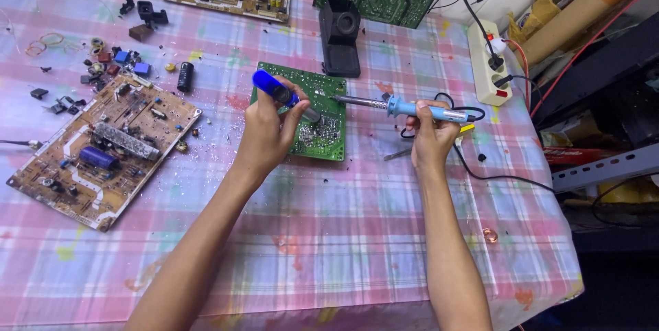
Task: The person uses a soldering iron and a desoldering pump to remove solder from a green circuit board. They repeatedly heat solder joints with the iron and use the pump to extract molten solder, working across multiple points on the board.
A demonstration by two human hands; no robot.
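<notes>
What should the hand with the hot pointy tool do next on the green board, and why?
Probably the right hand should ease the soldering iron tip down and left, toward the desoldering pump nozzle. The iron's tip sits at the upper right edge of the green circuit board, while the left hand holds the blue pump with its nozzle over the board. The two tips are apart.

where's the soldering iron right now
In the head view the soldering iron is in the right hand, right of centre, its tip over the green board's top right corner, just below the black stand.
</notes>
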